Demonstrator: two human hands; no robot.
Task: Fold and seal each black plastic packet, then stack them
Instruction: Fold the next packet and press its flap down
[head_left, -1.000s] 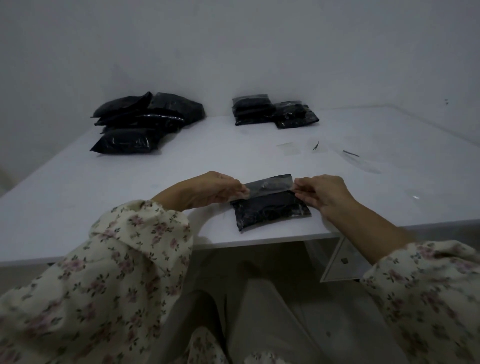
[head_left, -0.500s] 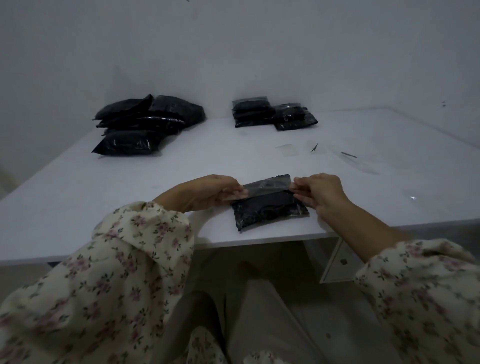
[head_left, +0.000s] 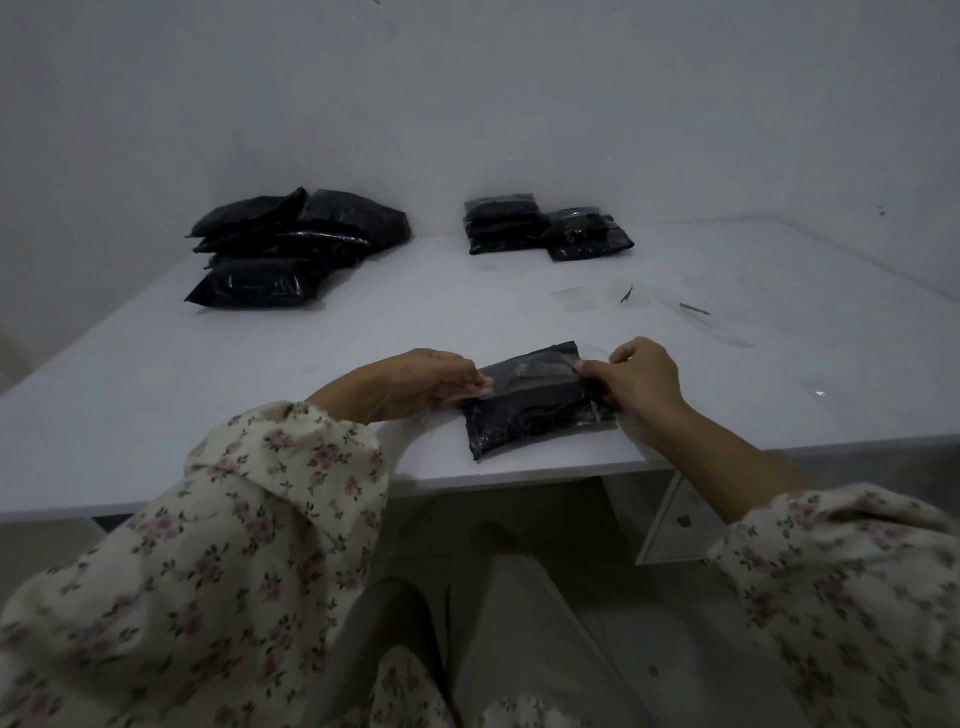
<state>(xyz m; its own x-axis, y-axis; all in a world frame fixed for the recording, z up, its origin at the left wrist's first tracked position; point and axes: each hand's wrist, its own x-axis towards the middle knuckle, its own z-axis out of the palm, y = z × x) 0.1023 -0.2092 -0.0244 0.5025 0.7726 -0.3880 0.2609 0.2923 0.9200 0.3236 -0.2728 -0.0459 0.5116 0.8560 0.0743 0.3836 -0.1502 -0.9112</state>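
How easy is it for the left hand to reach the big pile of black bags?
Probably yes, with a stretch. Nothing lies on the table between the left hand and the pile, but the pile sits far back, and the hand is busy pinching the packet, so it must let go first.
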